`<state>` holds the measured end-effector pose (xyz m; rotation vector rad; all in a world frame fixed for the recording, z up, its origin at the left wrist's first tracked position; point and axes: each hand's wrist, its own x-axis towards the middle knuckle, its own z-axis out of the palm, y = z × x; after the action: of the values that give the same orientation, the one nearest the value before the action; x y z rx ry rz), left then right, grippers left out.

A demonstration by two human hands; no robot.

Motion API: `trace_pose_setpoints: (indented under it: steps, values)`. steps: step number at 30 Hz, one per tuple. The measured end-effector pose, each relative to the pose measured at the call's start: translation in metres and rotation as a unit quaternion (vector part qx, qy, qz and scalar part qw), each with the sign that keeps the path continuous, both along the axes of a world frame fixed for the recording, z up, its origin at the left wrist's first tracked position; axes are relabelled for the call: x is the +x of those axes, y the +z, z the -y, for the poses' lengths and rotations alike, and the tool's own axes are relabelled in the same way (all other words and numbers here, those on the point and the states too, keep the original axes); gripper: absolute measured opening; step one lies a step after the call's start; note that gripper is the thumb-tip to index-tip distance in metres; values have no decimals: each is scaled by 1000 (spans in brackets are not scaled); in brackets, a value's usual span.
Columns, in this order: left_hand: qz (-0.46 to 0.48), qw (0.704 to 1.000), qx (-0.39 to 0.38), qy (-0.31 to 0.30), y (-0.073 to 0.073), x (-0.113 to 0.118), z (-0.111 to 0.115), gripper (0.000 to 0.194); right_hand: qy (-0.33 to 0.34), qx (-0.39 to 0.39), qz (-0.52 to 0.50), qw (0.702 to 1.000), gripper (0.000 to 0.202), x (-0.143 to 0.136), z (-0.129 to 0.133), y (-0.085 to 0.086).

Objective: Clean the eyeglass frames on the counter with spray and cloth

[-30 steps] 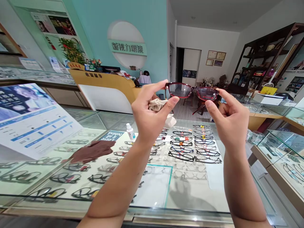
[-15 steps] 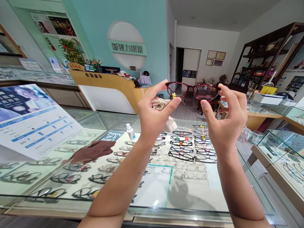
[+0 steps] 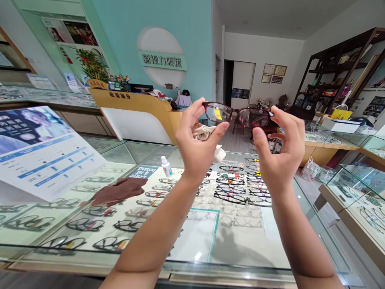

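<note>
Dark red glasses (image 3: 252,117) are held up above the glass counter, one lens bearing a yellow sticker (image 3: 218,114). My left hand (image 3: 198,140) pinches the frame at its left end and also keeps a crumpled light cloth (image 3: 204,132) in its palm, part of it hanging below the hand. At the frame's right end is my right hand (image 3: 279,148), its forefinger at the hinge and its thumb lower down, fingers curled. Several pairs of glasses (image 3: 230,188) lie in rows on the counter beneath.
A white bottle (image 3: 166,167) and a brown cloth (image 3: 120,192) are on the counter (image 3: 240,251). To the left stands a calendar-like card (image 3: 45,148). A glass case (image 3: 355,184) is at the right, a yellow-fronted desk (image 3: 132,104) behind.
The glasses have moved a little left and turned slightly, with the yellow sticker now facing more to view. My right hand has shifted left, towards my left hand.
</note>
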<state>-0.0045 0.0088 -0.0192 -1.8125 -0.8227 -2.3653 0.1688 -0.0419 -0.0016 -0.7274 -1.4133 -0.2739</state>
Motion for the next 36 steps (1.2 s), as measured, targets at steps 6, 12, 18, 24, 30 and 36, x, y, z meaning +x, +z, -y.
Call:
trace_pose_setpoints:
  steps: [6,12,18,24,30,36]
  values:
    - [5,999,19,25,-5,4,1,80,59,-6,-74,995,32,3,-8,1]
    - [2,997,47,68,-9,10,3,75,123,-25,-127,984,29,8,-16,0]
    - [-1,997,55,59,-8,12,4,70,158,-63,-155,973,30,13,-23,-1]
    - [-4,996,67,59,-4,14,10,64,201,-81,-157,964,31,14,-22,0]
    - [7,998,54,33,-2,17,15,58,214,-87,-123,965,35,14,-23,1]
    - [10,998,62,-4,-4,18,14,58,202,-90,-90,971,41,16,-27,-1]
